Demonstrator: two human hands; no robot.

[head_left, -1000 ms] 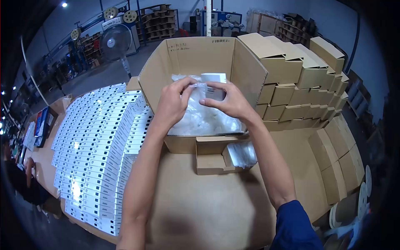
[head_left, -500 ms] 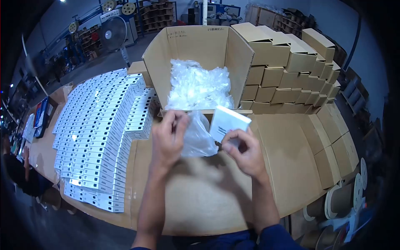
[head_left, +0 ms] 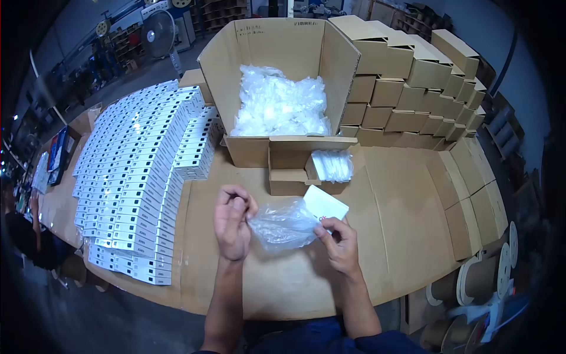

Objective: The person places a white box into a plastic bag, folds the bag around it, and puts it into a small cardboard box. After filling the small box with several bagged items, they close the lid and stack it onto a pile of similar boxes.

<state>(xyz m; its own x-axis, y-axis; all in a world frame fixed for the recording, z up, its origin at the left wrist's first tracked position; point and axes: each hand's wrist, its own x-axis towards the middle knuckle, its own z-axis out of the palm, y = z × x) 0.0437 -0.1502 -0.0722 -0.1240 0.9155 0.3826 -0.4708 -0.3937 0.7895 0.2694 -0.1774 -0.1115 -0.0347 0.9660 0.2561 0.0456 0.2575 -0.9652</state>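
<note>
My left hand [head_left: 233, 223] is closed, pinching one end of a clear plastic bag [head_left: 280, 226] between thumb and fingers. My right hand [head_left: 338, 243] grips a flat white box [head_left: 325, 205] with small red print at its lower edge. The box's left side overlaps the bag's right end, close to my right thumb. Just beyond them stands a small open carton [head_left: 285, 187], its right part filled with upright bagged items [head_left: 333, 166].
A large open carton [head_left: 216, 76] full of clear plastic bags [head_left: 282, 101] stands behind. Stacked white boxes [head_left: 127, 177] cover the table's left side. Brown cartons [head_left: 407, 88] are piled at back right, with more along the right edge [head_left: 479, 203]. A person [head_left: 38, 230] is at far left.
The view has tilted down, bringing the small carton out from behind my hands. Bag and white box have come together; the bag is now stretched sideways between my hands.
</note>
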